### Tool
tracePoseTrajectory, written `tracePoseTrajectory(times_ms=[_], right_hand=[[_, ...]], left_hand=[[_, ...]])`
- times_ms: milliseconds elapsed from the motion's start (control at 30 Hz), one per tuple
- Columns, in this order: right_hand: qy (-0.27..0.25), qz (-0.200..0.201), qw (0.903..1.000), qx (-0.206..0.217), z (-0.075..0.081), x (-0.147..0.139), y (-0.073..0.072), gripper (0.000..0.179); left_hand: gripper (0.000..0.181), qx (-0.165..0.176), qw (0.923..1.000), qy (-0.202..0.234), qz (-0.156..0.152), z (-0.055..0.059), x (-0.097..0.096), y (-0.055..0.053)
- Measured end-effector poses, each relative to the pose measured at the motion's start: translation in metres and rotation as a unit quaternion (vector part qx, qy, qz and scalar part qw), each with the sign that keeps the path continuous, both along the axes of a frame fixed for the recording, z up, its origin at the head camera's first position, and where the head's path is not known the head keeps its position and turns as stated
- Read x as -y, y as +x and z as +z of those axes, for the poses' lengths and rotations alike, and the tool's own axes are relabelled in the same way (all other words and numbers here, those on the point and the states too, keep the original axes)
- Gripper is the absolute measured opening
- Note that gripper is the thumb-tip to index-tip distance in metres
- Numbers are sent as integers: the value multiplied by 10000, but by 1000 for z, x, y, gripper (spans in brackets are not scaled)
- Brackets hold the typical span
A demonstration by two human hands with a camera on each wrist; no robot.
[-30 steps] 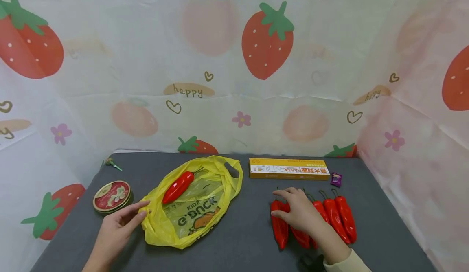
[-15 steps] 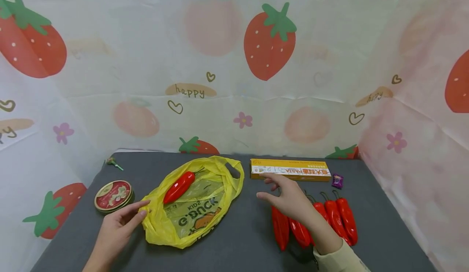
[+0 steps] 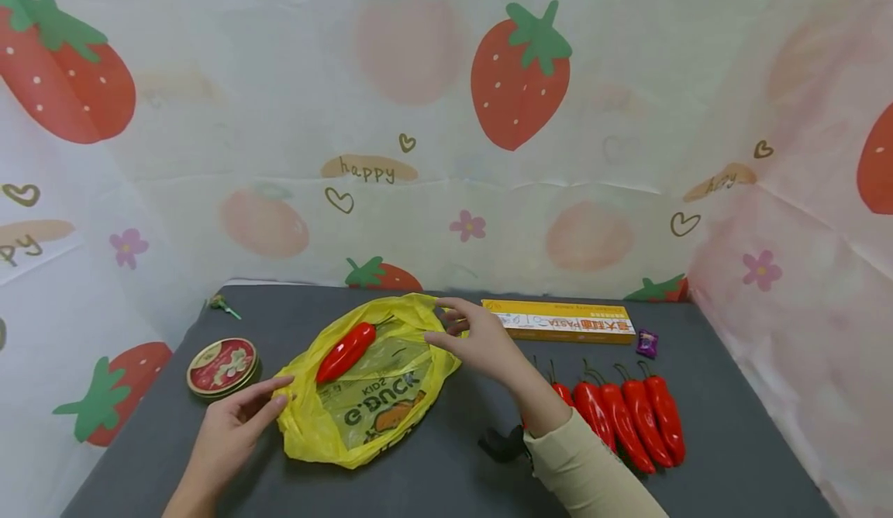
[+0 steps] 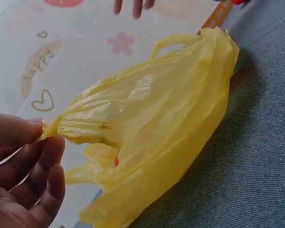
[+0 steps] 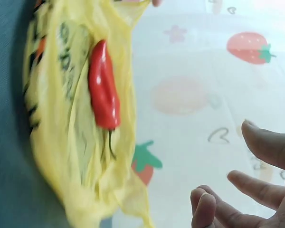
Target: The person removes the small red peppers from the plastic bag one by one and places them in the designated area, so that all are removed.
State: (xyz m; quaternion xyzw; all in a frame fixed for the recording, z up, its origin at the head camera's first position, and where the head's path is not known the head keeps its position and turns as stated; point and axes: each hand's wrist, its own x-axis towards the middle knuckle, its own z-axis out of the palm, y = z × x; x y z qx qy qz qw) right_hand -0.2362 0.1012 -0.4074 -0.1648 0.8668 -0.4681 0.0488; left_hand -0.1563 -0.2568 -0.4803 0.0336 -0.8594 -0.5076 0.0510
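Note:
A yellow plastic bag (image 3: 303, 436) lies spread with its mouth up, printed with "G.DUCK KIDS". One red chili pepper (image 3: 346, 353) rests inside it, stem pointing away. My left hand (image 3: 233, 423) pinches the bag's left edge between thumb and fingers; the left wrist view shows the pinched plastic (image 4: 50, 130) pulled taut. Above the bag's right edge, my right hand (image 3: 481, 341) has its thumb and fingers spread, holding nothing. It stands apart from the bag in the right wrist view. Several more red chili peppers (image 3: 624, 425) lie in a row at right, partly behind my right forearm.
A yellow pasta box (image 3: 558, 322) lies at the back, with a small purple wrapped candy (image 3: 646, 343) beside it. On the left stand a round red-lidded tin (image 3: 222, 367) and a small green-stemmed item (image 3: 225, 306). Strawberry-printed cloth (image 3: 600, 153) encloses the grey table.
My right hand has moved left, from over the row of chili peppers to the bag's right edge, with nothing in it. The left hand keeps its pinch on the bag.

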Motion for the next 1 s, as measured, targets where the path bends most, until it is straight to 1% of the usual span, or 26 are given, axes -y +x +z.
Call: tracePoseTrajectory(times_ms=[167, 300, 367, 467, 533, 667, 767, 833, 1000], right_hand=[[-130, 247, 9993, 240, 0, 28, -14, 55], [-390, 323, 9972, 556, -7, 48, -27, 54], [-507, 306, 9955, 744, -12, 58, -34, 54], [-629, 248, 9928, 992, -20, 73, -43, 55], [-793, 219, 9893, 1204, -27, 83, -50, 56], [-1003, 122, 9834, 1510, -39, 100, -61, 58], [-855, -21, 9841, 1555, -48, 111, -68, 55], [-801, -94, 9829, 1656, -52, 118, -71, 53], [-703, -387, 9789, 1882, -63, 136, -74, 51]], left_hand=[[44, -98, 9999, 5, 26, -1, 1, 0], [44, -181, 9998, 9, 3, 0, 2, 0], [44, -162, 9999, 10, 20, 0, 3, 0], [45, -85, 9999, -4, 57, -1, 4, 0], [45, -20, 10000, -6, 73, -2, 5, 0], [44, -2, 10000, -8, 64, -4, 5, 0], [43, -6, 10000, 9, 41, -6, 4, 1], [43, -15, 10000, 11, 36, -6, 4, 1], [42, -50, 10000, -42, 37, -5, 4, 0]])
